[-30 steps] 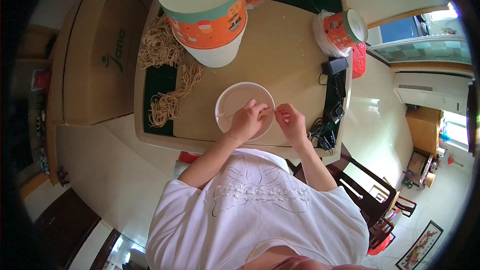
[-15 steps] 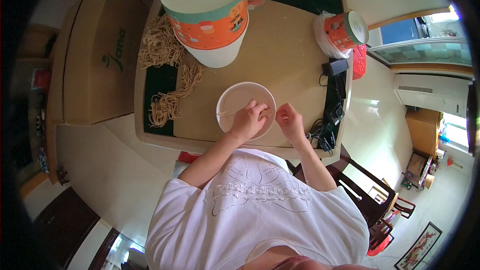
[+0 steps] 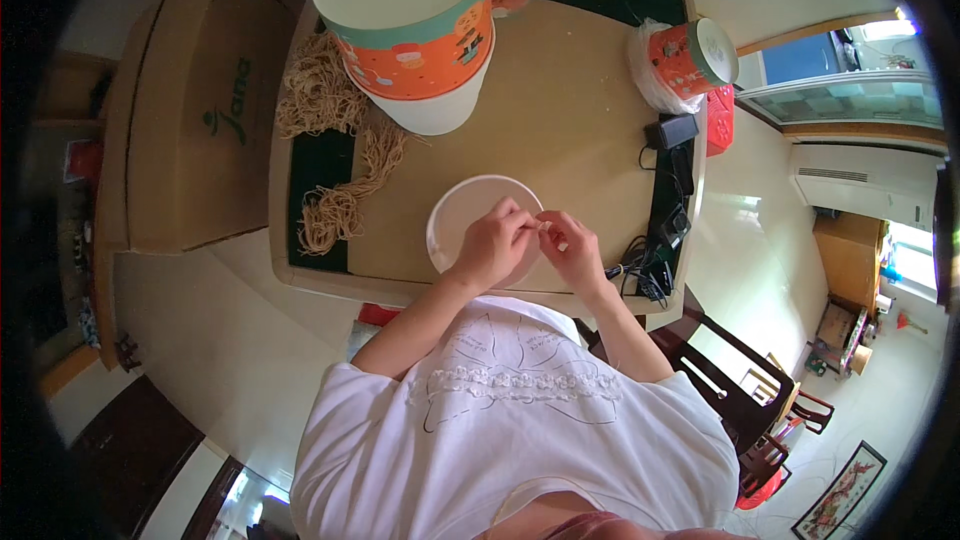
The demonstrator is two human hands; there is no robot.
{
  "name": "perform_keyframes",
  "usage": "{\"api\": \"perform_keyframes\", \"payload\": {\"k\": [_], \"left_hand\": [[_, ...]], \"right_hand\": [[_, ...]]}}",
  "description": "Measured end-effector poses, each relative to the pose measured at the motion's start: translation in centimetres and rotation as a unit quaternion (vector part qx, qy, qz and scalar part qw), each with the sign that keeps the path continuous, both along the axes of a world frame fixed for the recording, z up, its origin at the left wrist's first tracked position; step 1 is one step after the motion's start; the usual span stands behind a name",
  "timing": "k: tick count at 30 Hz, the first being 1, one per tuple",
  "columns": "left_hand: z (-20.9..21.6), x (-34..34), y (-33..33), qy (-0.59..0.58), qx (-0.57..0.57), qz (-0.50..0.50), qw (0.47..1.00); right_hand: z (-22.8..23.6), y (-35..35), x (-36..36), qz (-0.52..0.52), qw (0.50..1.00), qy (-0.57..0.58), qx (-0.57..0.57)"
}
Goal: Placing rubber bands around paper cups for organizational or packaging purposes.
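Note:
A white round paper bucket (image 3: 452, 215) stands mouth up near the table's front edge, close to my body. My left hand (image 3: 493, 243) is over its opening, thumb and fingers pinched together. By the right side of the rim, my right hand (image 3: 571, 254) is closed too, its fingertips meeting those of the left. A small pale bit of string (image 3: 544, 226) shows between the fingertips; most of it is hidden by the fingers. Loose bundles of beige string (image 3: 325, 90) lie along the table's left side.
A tall stack of orange, green and white buckets (image 3: 410, 60) stands upside down beyond my hands. Another wrapped stack (image 3: 690, 60) lies at the far right. Black adapters and cables (image 3: 655, 275) line the right edge. A large cardboard box (image 3: 200, 110) stands left of the table.
My right hand has moved left and in, so its fingertips now meet my left hand's. The bucket has shifted slightly left and toward me. The string across its mouth no longer shows clearly.

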State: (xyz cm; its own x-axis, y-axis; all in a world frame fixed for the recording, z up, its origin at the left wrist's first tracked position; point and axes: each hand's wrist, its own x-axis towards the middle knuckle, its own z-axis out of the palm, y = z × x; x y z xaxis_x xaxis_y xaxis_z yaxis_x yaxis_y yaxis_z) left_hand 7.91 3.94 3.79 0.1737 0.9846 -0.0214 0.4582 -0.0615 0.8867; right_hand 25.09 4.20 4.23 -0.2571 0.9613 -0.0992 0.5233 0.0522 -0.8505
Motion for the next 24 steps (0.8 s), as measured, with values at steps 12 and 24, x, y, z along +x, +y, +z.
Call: {"api": "perform_keyframes", "payload": {"k": [12,24], "left_hand": [[-1.9,-1.3,-0.4,0.095,-0.056,-0.002,0.994],[2.0,-2.3,-3.4,0.077,0.101,0.033,0.991]], "right_hand": [[1.5,0.1,-1.3,-0.024,0.996,-0.06,-0.064],[28.0,0.6,-3.0,0.261,0.738,0.618,0.069]]}}
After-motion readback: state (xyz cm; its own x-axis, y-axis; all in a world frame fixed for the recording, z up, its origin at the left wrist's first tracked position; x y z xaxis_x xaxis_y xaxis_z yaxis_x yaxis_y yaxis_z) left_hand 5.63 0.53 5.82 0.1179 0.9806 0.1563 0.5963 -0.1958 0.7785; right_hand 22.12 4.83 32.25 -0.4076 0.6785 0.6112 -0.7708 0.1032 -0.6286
